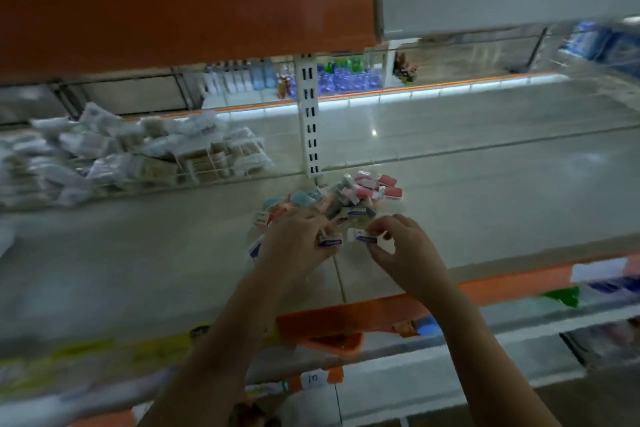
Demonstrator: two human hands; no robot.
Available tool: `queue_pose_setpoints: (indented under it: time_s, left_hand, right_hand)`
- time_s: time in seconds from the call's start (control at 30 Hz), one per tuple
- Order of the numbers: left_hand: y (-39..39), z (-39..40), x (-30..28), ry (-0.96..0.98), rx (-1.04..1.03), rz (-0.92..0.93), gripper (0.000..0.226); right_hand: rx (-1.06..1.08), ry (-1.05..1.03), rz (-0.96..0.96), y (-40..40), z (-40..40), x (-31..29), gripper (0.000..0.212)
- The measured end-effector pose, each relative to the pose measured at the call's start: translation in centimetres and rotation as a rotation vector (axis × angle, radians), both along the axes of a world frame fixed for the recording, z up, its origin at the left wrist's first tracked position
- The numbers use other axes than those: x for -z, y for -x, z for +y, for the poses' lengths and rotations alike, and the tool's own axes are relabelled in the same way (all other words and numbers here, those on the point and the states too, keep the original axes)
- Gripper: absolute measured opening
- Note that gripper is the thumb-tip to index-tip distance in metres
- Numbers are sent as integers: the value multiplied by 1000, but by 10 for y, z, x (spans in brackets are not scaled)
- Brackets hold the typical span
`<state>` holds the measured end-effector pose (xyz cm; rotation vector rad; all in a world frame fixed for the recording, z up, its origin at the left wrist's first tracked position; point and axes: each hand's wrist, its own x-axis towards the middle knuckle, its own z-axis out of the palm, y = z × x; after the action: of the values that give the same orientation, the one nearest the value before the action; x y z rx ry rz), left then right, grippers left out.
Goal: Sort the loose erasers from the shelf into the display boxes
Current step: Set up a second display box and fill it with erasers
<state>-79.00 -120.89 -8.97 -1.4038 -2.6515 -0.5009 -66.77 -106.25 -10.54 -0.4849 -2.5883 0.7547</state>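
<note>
Head: left hand (298, 236), right hand (398, 246) fingers each pinch white blue-banded eraser (331, 240).

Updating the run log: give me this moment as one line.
left hand: holds white eraser | right hand: pinches second eraser | eraser pile: on shelf | display boxes: not seen

Retail shop, metal gondola shelf (138, 253), orange price strip (346, 319), packaged stock (138, 152), bottles (339, 80) in the far aisle

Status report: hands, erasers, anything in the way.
Left hand pinching a white eraser; right hand pinching another. Eraser pile on shelf. No display boxes visible. Nothing in the way.
</note>
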Motion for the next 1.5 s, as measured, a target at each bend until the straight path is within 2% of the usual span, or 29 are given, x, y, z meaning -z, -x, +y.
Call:
queue_pose_setpoints:
  time_s: [0.23, 0.33, 0.4, 0.53, 0.73, 1.03, 1.3, 1.5]
  left_hand:
    - [-4, -85, -17, -79, -228, -145, 33]
    - [-8, -132, -26, -124, -324, -160, 24]
    - [-8, -165, -30, -146, -398, -165, 21]
    - [-7, -235, -39, -106, -540, -170, 24]
    - [-13, -353, -40, -138, -670, -138, 24]
    - [3, -481, -30, -159, -685, -135, 27]
    - [59, -520, -18, -225, -700, -153, 22]
    - [115, -535, -23, -240, -678, -93, 20]
  right_hand:
    - [-245, -27, 2, 35, -61, -10, 24]
    - [-323, -67, 12, 55, -102, -15, 29]
    - [-402, -68, 35, 68, -132, -18, 24]
    - [-552, -90, 51, 87, -198, -19, 19]
    - [-688, -100, 41, 109, -312, -20, 22]
    - [-730, -125, -57, 144, -442, -13, 27]
    - [-693, -116, -14, 203, -480, -16, 21]
    - [-725, -219, -50, 267, -492, -14, 20]
